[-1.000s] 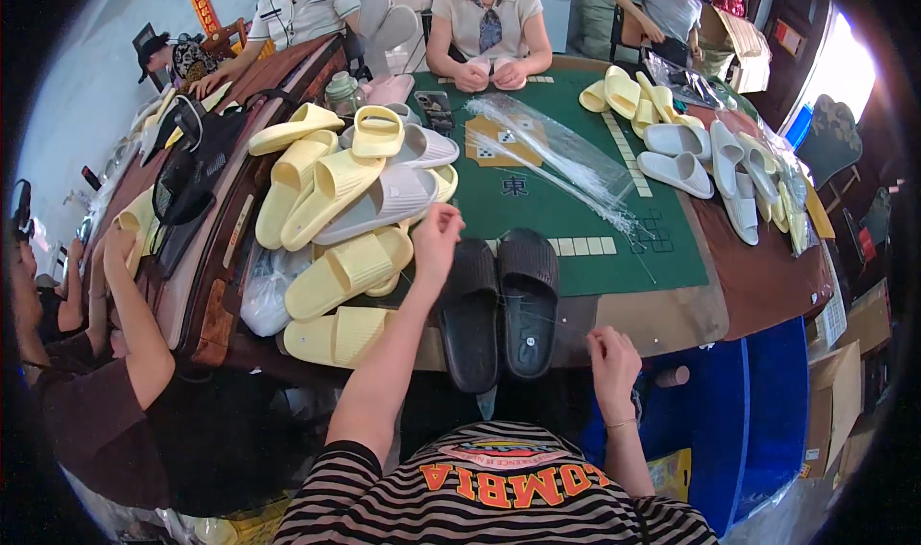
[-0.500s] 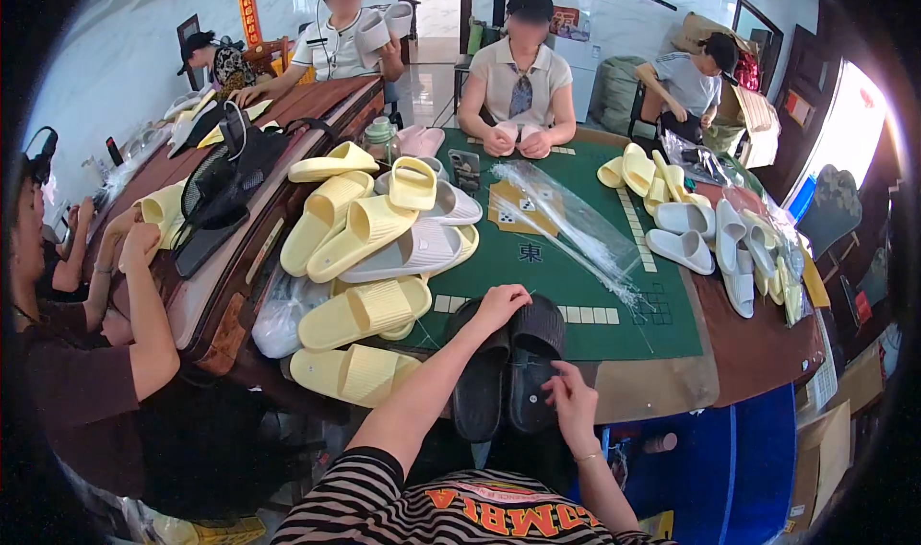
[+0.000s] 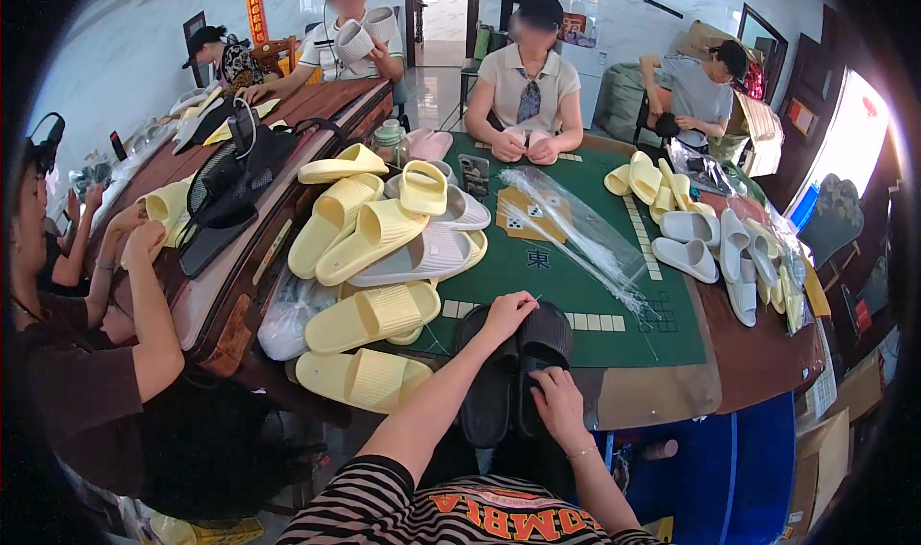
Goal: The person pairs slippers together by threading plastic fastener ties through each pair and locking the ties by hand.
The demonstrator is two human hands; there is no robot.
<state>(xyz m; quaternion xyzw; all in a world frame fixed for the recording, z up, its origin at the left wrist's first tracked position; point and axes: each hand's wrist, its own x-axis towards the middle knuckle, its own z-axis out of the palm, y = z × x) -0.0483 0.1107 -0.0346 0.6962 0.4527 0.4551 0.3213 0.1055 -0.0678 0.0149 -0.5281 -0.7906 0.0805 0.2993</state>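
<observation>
A pair of black slippers lies side by side at the table's near edge, a left slipper [image 3: 483, 413] and a right slipper [image 3: 545, 336]. Over their straps, my left hand [image 3: 511, 317] is closed in a pinch, with a thin pale strand just showing at its fingertips. Lower down, my right hand [image 3: 560, 407] bends its fingers at the rear edge of the right slipper's strap. Its fingertips are partly hidden there, and I cannot make out what they hold. A clear bag of thin white strands [image 3: 585, 233] rests on the green mat beyond.
Yellow slippers [image 3: 372, 315] and grey ones are piled left of my arms. More slippers [image 3: 686, 257] stand at the right. A phone [image 3: 473, 175] and a jar [image 3: 389, 142] are at the far left of the mat [image 3: 499, 276]. Several people sit around the tables.
My right hand has moved left and up onto the right slipper's opening, its fingers now curled. My left hand keeps its pinch over the straps. The view has shifted slightly.
</observation>
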